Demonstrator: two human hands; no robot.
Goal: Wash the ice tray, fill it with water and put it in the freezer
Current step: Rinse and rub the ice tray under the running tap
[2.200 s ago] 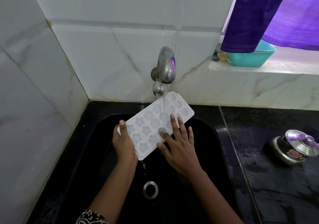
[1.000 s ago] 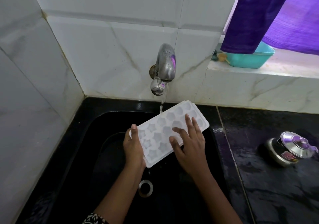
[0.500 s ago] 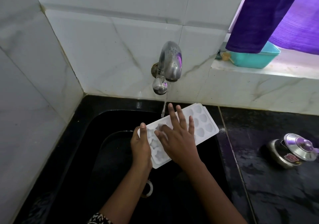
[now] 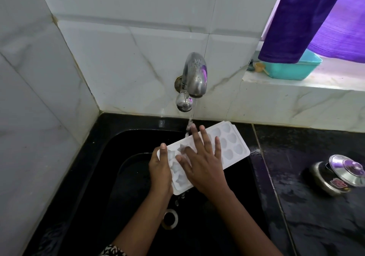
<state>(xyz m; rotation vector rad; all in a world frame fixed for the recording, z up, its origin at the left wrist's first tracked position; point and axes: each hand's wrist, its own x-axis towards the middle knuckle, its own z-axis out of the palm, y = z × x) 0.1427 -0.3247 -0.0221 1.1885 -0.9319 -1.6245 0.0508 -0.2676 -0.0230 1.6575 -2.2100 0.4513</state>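
A white ice tray (image 4: 230, 144) with star and shell shaped cells is held tilted over the black sink (image 4: 122, 137). My left hand (image 4: 160, 169) grips its near left end, thumb on the rim. Spread flat, my right hand (image 4: 201, 163) lies on the tray's middle cells with its fingers apart. A thin stream of water falls from the steel tap (image 4: 194, 78) onto the tray's far edge by my right fingertips. Water drips off the tray's near corner toward the drain (image 4: 169, 218).
White marble tiles form the wall behind and to the left. To the right, a small steel pot with a lid (image 4: 335, 174) stands on the wet black counter (image 4: 316, 206). On the window ledge sits a teal tub (image 4: 290, 71) under a purple cloth (image 4: 304, 19).
The tray has shifted right and slightly away under the tap. My right hand has slid from the tray's near right part up over its middle cells. My left hand keeps its hold.
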